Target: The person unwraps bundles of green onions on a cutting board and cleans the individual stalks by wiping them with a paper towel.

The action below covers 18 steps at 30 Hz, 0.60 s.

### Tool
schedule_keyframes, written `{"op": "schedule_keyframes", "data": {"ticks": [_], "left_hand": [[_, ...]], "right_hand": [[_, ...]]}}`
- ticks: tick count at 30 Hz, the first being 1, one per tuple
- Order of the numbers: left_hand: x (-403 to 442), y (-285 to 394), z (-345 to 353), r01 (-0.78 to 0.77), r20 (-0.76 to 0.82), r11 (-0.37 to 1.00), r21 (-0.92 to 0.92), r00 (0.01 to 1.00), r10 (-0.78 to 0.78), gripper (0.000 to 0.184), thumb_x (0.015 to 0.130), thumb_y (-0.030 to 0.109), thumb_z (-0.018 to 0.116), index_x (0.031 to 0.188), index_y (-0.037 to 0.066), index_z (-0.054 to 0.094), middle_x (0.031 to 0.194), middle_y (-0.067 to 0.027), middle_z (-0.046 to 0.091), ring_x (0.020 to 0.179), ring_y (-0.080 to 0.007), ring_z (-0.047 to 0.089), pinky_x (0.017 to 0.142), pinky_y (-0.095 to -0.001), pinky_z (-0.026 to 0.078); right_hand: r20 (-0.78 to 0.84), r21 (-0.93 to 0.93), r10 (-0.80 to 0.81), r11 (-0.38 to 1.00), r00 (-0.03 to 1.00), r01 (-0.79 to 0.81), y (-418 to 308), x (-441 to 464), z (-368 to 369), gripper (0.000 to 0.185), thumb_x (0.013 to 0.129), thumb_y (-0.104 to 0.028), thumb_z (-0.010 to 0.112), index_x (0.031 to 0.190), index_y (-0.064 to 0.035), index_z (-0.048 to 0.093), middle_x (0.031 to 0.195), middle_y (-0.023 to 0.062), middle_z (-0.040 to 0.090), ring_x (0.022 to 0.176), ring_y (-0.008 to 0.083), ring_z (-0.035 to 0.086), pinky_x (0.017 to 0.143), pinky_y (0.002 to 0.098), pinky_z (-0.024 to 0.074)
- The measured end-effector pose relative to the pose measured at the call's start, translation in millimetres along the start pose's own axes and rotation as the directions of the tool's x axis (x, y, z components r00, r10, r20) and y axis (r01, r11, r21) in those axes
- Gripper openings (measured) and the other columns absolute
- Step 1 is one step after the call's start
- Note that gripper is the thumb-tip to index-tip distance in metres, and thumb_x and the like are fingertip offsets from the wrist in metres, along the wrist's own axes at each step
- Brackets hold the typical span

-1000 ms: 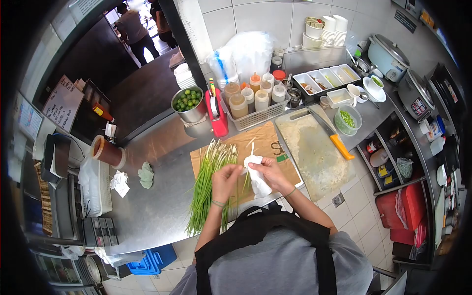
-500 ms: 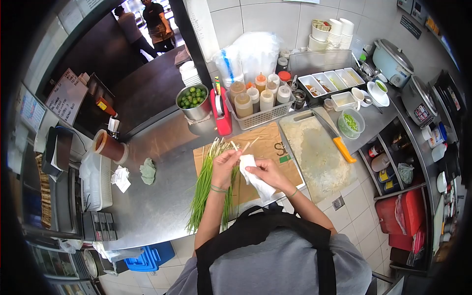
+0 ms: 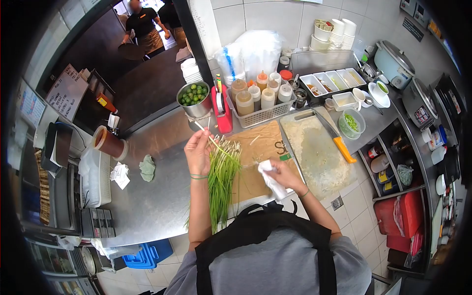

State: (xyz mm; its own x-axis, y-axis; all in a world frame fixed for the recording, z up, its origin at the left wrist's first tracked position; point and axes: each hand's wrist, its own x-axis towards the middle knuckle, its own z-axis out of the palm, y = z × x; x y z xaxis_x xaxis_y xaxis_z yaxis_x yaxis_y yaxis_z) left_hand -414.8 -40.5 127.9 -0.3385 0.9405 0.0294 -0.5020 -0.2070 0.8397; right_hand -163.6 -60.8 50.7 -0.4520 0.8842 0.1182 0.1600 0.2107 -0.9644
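Observation:
Raised over the left side of the bunch, my left hand pinches a spring onion between thumb and fingertips. Its white end sticks up past the fingers and its green leaf trails down to the right. Beneath it, a bunch of spring onions lies with the white ends away from me, on a flattened brown paper bag. My right hand is closed round a crumpled white paper towel above the bag's right side. A loose pale stalk piece rests on the bag.
Right of the bag, a worn cutting board carries an orange-handled knife. Behind stand a basket of squeeze bottles, a red tape dispenser and a pot of green limes. People stand beyond the pass opening.
My hands have moved apart: the left went left with a spring onion, the right moved right and down with the towel. The people beyond the opening have shifted.

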Motion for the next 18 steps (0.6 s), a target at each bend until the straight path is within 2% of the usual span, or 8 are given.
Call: {"op": "schedule_keyframes", "data": {"ticks": [3, 4, 7, 8, 11, 13, 14, 18], "left_hand": [[4, 2, 5, -0.007, -0.018, 1.000, 0.001, 1.000, 0.007, 0.012, 0.083, 0.006, 0.058, 0.093, 0.000, 0.059, 0.080, -0.0032, 0.059, 0.071, -0.0108, 0.057, 0.066, -0.0299, 0.053], [5, 3, 7, -0.008, -0.026, 1.000, 0.002, 1.000, 0.008, 0.011, 0.083, 0.006, 0.058, 0.092, 0.000, 0.059, 0.080, -0.0035, 0.059, 0.071, -0.0109, 0.057, 0.066, -0.0300, 0.054], [6, -1, 13, -0.020, 0.016, 0.999, 0.032, 1.000, 0.019, 0.017, 0.082, 0.005, 0.060, 0.096, -0.003, 0.059, 0.081, -0.0056, 0.059, 0.072, -0.0110, 0.056, 0.064, -0.0293, 0.054], [5, -1, 17, -0.015, 0.044, 0.999, 0.044, 0.999, 0.013, 0.018, 0.081, 0.005, 0.060, 0.098, -0.003, 0.059, 0.081, -0.0056, 0.059, 0.072, -0.0108, 0.056, 0.064, -0.0287, 0.053], [-1, -7, 33, -0.006, 0.127, 0.997, 0.074, 0.992, -0.004, 0.021, 0.081, 0.004, 0.059, 0.101, -0.004, 0.058, 0.083, -0.0059, 0.060, 0.072, -0.0104, 0.056, 0.062, -0.0265, 0.052], [-4, -12, 42, -0.014, 0.179, 0.997, 0.081, 0.984, -0.001, 0.022, 0.081, 0.003, 0.059, 0.102, -0.004, 0.058, 0.084, -0.0062, 0.060, 0.072, -0.0101, 0.056, 0.060, -0.0245, 0.050], [-5, -16, 46, -0.041, 0.162, 0.993, 0.111, 0.986, 0.022, 0.021, 0.081, 0.002, 0.060, 0.100, -0.004, 0.059, 0.082, -0.0065, 0.061, 0.070, -0.0097, 0.056, 0.058, -0.0228, 0.048], [-11, -10, 49, 0.016, 0.187, 0.990, 0.142, 0.982, -0.043, 0.018, 0.080, 0.002, 0.060, 0.097, -0.004, 0.060, 0.078, -0.0068, 0.061, 0.069, -0.0097, 0.056, 0.061, -0.0227, 0.048]], "right_hand": [[-0.017, 0.178, 0.167, 0.971, 0.986, -0.161, 6, 16, -11, 0.012, 0.085, -0.012, 0.054, 0.089, -0.0014, 0.058, 0.073, -0.0006, 0.055, 0.067, 0.0078, 0.055, 0.058, 0.0238, 0.0446], [-0.022, 0.314, 0.219, 0.928, 0.975, -0.201, 5, 19, -13, 0.014, 0.085, -0.015, 0.056, 0.092, -0.0027, 0.058, 0.075, -0.0011, 0.055, 0.063, 0.0062, 0.054, 0.054, 0.0221, 0.0436], [0.019, 0.620, 0.349, 0.731, 0.937, -0.285, -27, 32, -16, 0.017, 0.085, -0.017, 0.057, 0.095, -0.0030, 0.057, 0.074, -0.0013, 0.055, 0.062, 0.0050, 0.053, 0.052, 0.0210, 0.0427], [-0.002, 0.600, 0.341, 0.752, 0.940, -0.272, -40, 38, -15, 0.021, 0.084, -0.022, 0.060, 0.094, -0.0032, 0.058, 0.073, -0.0018, 0.056, 0.059, 0.0039, 0.052, 0.050, 0.0199, 0.0413], [-0.030, 0.466, 0.181, 0.873, 0.983, -0.147, -73, 57, -5, 0.023, 0.081, -0.023, 0.063, 0.092, -0.0037, 0.059, 0.072, -0.0026, 0.056, 0.056, 0.0031, 0.050, 0.047, 0.0194, 0.0388], [0.022, 0.404, 0.136, 0.905, 0.990, -0.133, -86, 66, 7, 0.023, 0.079, -0.023, 0.065, 0.092, -0.0041, 0.060, 0.067, -0.0040, 0.055, 0.054, 0.0025, 0.048, 0.046, 0.0187, 0.0364], [0.022, 0.354, 0.172, 0.920, 0.985, -0.169, -97, 66, 13, 0.019, 0.079, -0.019, 0.065, 0.089, -0.0036, 0.062, 0.064, -0.0042, 0.056, 0.054, 0.0019, 0.047, 0.046, 0.0181, 0.0347], [-0.065, 0.332, 0.011, 0.943, 0.998, 0.011, -89, 73, 26, 0.014, 0.080, -0.016, 0.064, 0.081, -0.0024, 0.064, 0.064, -0.0026, 0.058, 0.052, 0.0017, 0.045, 0.044, 0.0198, 0.0325]]}}
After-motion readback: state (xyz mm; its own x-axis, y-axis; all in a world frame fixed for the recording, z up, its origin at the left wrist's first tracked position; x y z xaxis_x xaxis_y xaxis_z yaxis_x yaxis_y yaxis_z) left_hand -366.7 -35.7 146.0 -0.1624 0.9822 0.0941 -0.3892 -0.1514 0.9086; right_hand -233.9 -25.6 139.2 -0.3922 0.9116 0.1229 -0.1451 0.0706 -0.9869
